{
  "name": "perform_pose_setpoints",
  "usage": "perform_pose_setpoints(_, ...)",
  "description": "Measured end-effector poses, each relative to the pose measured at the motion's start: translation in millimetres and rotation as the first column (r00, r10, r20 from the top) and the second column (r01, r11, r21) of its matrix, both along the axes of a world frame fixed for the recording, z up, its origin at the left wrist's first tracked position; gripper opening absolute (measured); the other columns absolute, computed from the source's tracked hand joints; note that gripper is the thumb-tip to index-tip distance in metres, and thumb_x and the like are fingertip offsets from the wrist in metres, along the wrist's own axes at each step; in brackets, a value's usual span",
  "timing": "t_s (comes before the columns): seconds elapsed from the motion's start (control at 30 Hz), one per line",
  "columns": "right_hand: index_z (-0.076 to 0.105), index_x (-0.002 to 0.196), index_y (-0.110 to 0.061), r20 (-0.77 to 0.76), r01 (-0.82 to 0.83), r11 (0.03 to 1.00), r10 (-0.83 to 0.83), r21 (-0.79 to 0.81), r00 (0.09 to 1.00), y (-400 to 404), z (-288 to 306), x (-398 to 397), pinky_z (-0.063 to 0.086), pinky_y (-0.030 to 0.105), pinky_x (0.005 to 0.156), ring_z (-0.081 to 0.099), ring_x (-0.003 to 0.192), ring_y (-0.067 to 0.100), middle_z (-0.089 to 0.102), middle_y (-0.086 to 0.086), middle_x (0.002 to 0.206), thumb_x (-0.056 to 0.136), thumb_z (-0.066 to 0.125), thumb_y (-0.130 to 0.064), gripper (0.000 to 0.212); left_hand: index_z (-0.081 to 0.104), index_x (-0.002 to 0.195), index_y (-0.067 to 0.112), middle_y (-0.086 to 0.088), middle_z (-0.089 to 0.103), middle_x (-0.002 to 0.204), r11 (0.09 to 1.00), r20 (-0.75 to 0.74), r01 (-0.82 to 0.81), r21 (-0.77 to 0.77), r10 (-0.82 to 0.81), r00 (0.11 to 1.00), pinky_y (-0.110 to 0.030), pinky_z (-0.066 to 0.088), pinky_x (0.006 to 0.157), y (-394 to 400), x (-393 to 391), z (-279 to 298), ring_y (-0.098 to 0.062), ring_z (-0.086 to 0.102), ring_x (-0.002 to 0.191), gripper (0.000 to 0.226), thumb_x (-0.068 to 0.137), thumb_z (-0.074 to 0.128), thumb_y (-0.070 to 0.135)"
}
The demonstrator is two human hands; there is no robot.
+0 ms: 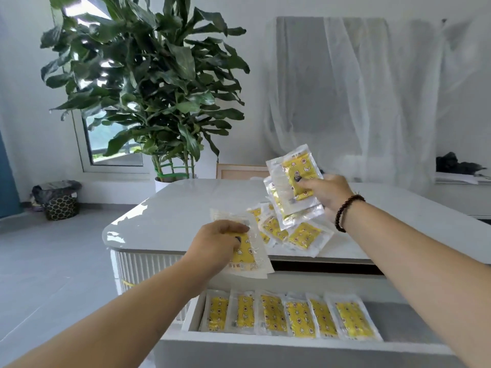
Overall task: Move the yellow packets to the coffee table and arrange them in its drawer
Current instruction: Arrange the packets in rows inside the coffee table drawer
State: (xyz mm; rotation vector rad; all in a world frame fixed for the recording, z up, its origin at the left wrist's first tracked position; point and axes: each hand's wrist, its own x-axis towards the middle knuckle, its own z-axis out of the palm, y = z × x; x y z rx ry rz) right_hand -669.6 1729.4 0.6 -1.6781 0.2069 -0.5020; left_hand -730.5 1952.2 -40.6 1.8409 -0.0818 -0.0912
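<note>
Left hand (218, 241): curled round one yellow packet (245, 254), thumb on top, gripping it above the near edge of the white worktop (170, 208). Packet tilted, its clear wrapper hanging toward the drawer below.

Right hand (325, 193): raised higher and farther out, pinching a small fan of yellow packets (293, 185), at least two, upright and overlapping. Dark beaded bracelet (346, 212) on that wrist.

Between the two hands, lying on the worktop: a loose pile of packets (289, 232), overlapping at odd angles, just under the right hand's bunch and just right of the left hand's packet.

Below both hands, pulled out toward the viewer: the open drawer (292, 343), white front panel nearest. Inside, a row of packets (289, 316), six showing, side by side and slightly overlapping, yellow faces up, filling the drawer's left and middle part. Right part of the drawer hidden behind the right forearm.

Beyond the left hand: a tall leafy plant (148, 83) in a white pot, standing on the floor behind the worktop's far corner, a window behind it. Far left of the left hand, on the floor by the wall: a patterned bin (59, 201) lined with a bag. Beyond the right hand: sheer white sheeting (358, 96) draped over something grey against the wall. Far right of the right hand: a dark bundle (455, 164) on a low white shelf.
</note>
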Motion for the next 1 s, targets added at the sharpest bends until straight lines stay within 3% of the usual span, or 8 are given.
perform_pose_setpoints(0.1, 0.07, 0.095, -0.005, 0.013, -0.234, 0.969, 0.233, 0.078, 0.972, 0.0, 18.7, -38.2, 0.054, 0.046, 0.088, 0.068, 0.094, 0.029, 0.072, 0.012, 0.099, 0.082, 0.07, -0.008, 0.014, 0.078, 0.087, 0.019, -0.002, 0.07, 0.083, 1.0, -0.033, 0.027, 0.002, -0.026, 0.999, -0.038, 0.057, 0.08, 6.1, -5.1, 2.6, -0.023, 0.062, 0.072, 0.037, 0.09, 0.048, -0.002)
perform_pose_setpoints(0.23, 0.07, 0.1, -0.005, -0.054, -0.485, 0.87, 0.49, 0.09, 0.87, 4.2, 21.5, -79.6, 0.06, 0.036, 0.067, 0.073, 0.079, 0.024, 0.074, 0.012, 0.097, 0.084, 0.065, -0.006, 0.017, 0.078, 0.087, 0.011, -0.007, 0.076, 0.085, 0.978, -0.083, 0.158, -0.137, -0.17, 0.982, -0.028, 0.059, 0.061, 10.2, -21.8, 12.2, -0.02, 0.071, 0.067, 0.029, 0.094, 0.051, 0.008)
perform_pose_setpoints(0.33, 0.07, 0.099, -0.005, -0.178, -0.56, 0.828, 0.556, 0.029, 0.812, 5.9, 13.1, -96.0, 0.061, 0.035, 0.069, 0.073, 0.078, 0.022, 0.074, 0.012, 0.096, 0.079, 0.068, -0.01, 0.02, 0.074, 0.084, 0.01, -0.01, 0.075, 0.08, 0.946, -0.121, 0.254, -0.202, -0.281, 0.952, -0.033, 0.056, 0.067, 13.8, -33.8, 15.8, -0.024, 0.071, 0.065, 0.036, 0.098, 0.044, 0.025)
perform_pose_setpoints(0.43, 0.069, 0.101, -0.002, -0.286, -0.585, 0.811, 0.565, 0.017, 0.774, 7.1, 1.6, -106.5, 0.061, 0.039, 0.072, 0.072, 0.076, 0.023, 0.074, 0.013, 0.094, 0.068, 0.073, -0.013, 0.035, 0.073, 0.08, 0.012, -0.012, 0.074, 0.081, 0.934, -0.148, 0.328, -0.14, -0.347, 0.926, -0.036, 0.056, 0.071, 18.8, -40.3, 15.6, -0.026, 0.07, 0.068, 0.041, 0.098, 0.041, 0.031)
perform_pose_setpoints(0.57, 0.064, 0.112, 0.001, -0.311, -0.559, 0.826, 0.551, 0.071, 0.774, 11.0, -8.0, -110.6, 0.06, 0.041, 0.074, 0.072, 0.078, 0.024, 0.073, 0.015, 0.097, 0.072, 0.074, -0.011, 0.043, 0.072, 0.093, 0.011, -0.01, 0.076, 0.086, 0.909, -0.153, 0.414, -0.057, -0.418, 0.896, -0.031, 0.06, 0.064, 20.7, -45.9, 14.5, -0.026, 0.073, 0.073, 0.033, 0.098, 0.046, 0.03)
perform_pose_setpoints(0.77, 0.065, 0.105, 0.0, -0.175, -0.412, 0.901, 0.431, 0.135, 0.886, 18.1, -18.4, -106.8, 0.06, 0.037, 0.071, 0.071, 0.074, 0.023, 0.073, 0.014, 0.092, 0.085, 0.067, -0.004, 0.02, 0.074, 0.096, 0.007, -0.011, 0.077, 0.09, 0.933, -0.06, 0.353, 0.067, -0.349, 0.935, -0.027, 0.059, 0.063, 16.4, -43.9, 7.9, -0.022, 0.074, 0.074, 0.017, 0.09, 0.064, 0.02)
perform_pose_setpoints(0.87, 0.066, 0.101, -0.003, -0.106, -0.262, 0.944, 0.287, 0.199, 0.952, 15.5, -24.1, -101.0, 0.057, 0.038, 0.075, 0.068, 0.086, 0.029, 0.07, 0.017, 0.105, 0.088, 0.063, -0.009, 0.014, 0.073, 0.086, 0.006, -0.011, 0.076, 0.079, 0.977, -0.015, 0.215, -0.008, -0.215, 0.976, -0.029, 0.06, 0.062, 9.0, -42.9, 5.0, -0.02, 0.071, 0.063, 0.016, 0.091, 0.065, 0.019)
perform_pose_setpoints(1.0, 0.063, 0.102, -0.008, -0.119, -0.096, 0.94, 0.142, 0.328, 0.983, 10.2, -36.0, -97.2, 0.051, 0.032, 0.061, 0.062, 0.085, 0.027, 0.067, 0.017, 0.108, 0.09, 0.06, -0.014, 0.013, 0.069, 0.083, 0.006, -0.008, 0.071, 0.067, 0.978, -0.016, -0.006, -0.206, 0.003, 1.0, -0.038, 0.057, 0.072, 0.8, -37.3, 0.8, -0.025, 0.067, 0.064, 0.015, 0.093, 0.062, 0.014)
